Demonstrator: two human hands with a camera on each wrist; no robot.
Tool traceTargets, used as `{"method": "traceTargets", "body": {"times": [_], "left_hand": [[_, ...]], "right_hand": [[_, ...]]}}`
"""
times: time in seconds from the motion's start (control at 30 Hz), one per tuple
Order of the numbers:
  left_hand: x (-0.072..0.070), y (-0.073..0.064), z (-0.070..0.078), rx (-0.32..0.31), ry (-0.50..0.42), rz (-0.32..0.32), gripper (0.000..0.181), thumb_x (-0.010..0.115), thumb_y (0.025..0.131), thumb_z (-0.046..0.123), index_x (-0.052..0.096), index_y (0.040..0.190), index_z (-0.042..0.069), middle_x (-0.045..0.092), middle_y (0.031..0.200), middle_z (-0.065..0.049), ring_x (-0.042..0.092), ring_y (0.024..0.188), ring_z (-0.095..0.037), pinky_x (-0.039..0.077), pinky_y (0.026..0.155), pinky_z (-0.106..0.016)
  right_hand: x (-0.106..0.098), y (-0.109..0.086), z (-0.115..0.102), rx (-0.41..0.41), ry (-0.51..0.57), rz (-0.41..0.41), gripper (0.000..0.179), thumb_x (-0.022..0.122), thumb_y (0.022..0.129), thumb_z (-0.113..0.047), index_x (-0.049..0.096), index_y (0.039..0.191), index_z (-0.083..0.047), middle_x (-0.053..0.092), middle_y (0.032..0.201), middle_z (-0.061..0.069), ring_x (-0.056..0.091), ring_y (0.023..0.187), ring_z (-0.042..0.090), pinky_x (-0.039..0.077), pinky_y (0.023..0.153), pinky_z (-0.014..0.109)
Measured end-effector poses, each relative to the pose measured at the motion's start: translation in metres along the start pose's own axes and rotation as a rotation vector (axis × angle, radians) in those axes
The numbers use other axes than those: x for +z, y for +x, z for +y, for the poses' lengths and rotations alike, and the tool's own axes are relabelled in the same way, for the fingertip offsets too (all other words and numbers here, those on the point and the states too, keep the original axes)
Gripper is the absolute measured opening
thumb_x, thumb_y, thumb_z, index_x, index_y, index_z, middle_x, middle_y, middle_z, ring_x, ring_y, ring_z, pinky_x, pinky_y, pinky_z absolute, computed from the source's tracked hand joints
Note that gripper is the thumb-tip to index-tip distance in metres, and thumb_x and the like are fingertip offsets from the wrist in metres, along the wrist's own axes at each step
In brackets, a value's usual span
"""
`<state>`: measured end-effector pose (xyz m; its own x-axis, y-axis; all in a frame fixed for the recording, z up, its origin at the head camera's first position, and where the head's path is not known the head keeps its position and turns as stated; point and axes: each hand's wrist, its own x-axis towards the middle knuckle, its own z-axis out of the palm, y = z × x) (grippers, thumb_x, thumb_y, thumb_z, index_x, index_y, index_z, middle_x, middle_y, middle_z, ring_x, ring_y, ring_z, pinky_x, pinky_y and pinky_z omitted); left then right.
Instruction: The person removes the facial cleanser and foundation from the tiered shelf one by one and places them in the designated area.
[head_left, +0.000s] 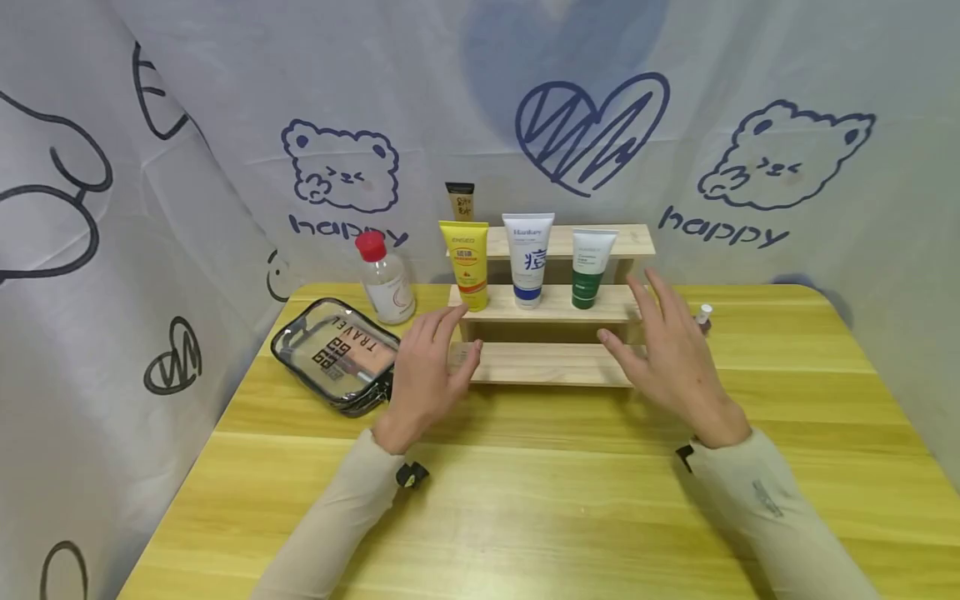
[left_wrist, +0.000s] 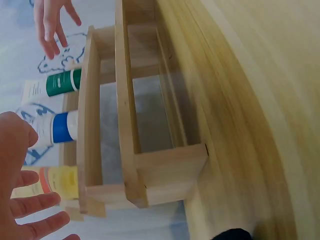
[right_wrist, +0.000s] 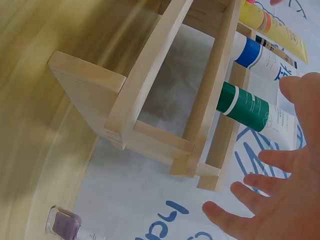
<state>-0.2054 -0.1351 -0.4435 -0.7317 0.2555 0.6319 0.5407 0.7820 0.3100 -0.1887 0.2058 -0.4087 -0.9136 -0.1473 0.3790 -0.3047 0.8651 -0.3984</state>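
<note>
A stepped wooden rack [head_left: 555,364] stands at the back of the table. On its middle step are a yellow tube [head_left: 470,267], a white and blue tube [head_left: 528,258] and a white and green tube [head_left: 592,268], all upright. Behind them a tan tube with a black end [head_left: 461,200] shows in part at the top step. My left hand [head_left: 429,371] hovers by the rack's left end, fingers spread, nearest the yellow tube. At the right end my right hand [head_left: 675,354] is held with spread fingers, near the green tube. Neither hand holds anything.
Left of the rack stands a clear bottle with a red cap [head_left: 388,283]. A transparent travel pouch [head_left: 330,354] lies in front of it, partly behind the left hand. A small purple nail polish bottle [right_wrist: 65,223] stands right of the rack. A printed cloth hangs behind.
</note>
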Motion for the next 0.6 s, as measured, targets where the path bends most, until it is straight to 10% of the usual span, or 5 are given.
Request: {"method": "traceTargets", "body": {"times": [0.6], "left_hand": [[0.014,0.009,-0.021,-0.108,-0.096,0.051,0.047,0.071,0.105,0.026,0.063,0.146,0.004,0.07,0.136,-0.019,0.067,0.125,-0.038,0.057,0.107,-0.053]], "right_hand": [[-0.011,0.018,0.004,-0.054,0.123,0.135,0.084,0.076,0.102,-0.033,0.035,0.168,-0.002,0.035,0.173,0.027,0.036,0.158,0.052,0.031,0.127,0.076]]}}
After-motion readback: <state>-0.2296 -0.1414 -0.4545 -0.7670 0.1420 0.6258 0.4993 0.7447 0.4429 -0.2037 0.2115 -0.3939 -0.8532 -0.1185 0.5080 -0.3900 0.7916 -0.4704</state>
